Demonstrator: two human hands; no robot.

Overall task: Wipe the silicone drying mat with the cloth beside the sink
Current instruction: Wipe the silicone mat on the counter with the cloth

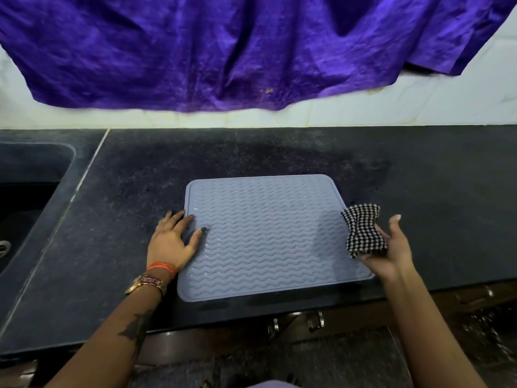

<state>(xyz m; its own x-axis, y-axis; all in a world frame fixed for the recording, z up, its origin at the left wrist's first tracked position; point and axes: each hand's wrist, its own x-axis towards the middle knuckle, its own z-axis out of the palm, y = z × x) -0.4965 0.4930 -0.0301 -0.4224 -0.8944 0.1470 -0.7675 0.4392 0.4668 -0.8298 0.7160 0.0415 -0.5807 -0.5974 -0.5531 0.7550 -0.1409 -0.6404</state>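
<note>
A grey silicone drying mat [265, 236] with wavy ridges lies flat on the dark counter [126, 191], close to its front edge. My left hand [174, 239] rests flat on the mat's left edge, fingers spread and straight, thumb on the ridges. My right hand [389, 249] holds a bunched black-and-white checked cloth [362, 231] over the mat's right edge, palm turned inward with the thumb up. The cloth is lifted a little above the mat.
A dark sink [25, 197] is sunk into the counter at the far left, its drain at the frame's edge. A purple cloth [223, 51] hangs over the white tiled wall behind. Cabinet handles [314, 322] show below the counter's front edge.
</note>
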